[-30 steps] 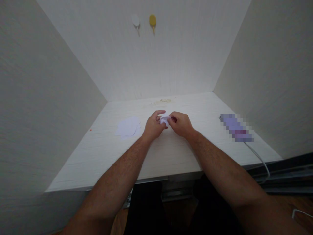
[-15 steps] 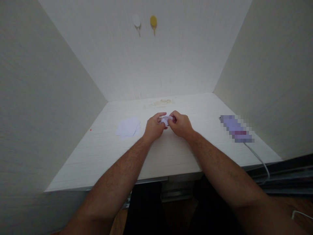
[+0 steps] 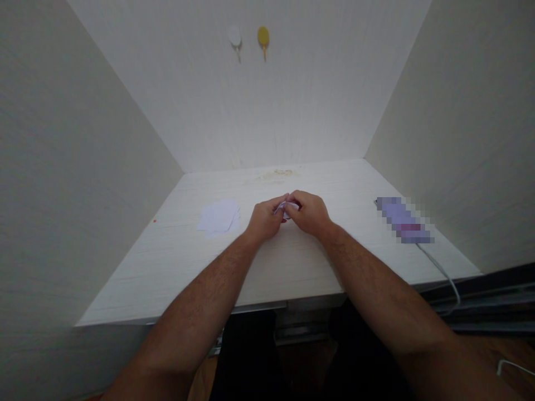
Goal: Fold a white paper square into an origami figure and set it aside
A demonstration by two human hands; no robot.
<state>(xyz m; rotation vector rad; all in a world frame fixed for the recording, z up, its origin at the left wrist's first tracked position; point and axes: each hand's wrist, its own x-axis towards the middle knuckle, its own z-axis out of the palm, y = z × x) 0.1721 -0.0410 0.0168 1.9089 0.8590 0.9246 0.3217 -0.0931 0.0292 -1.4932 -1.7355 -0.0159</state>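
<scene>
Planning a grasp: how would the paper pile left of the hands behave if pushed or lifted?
The pile looks thin and fanned, so probably light and floppy. Pushed, sheets would likely slide apart on the smooth table.

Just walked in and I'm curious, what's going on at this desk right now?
A person's left hand and right hand pinch a small white paper between their fingertips over the middle of the white desk. A loose pile of white sheets lies left of the hands; a blurred-out object with a white cable lies to the right.
</scene>
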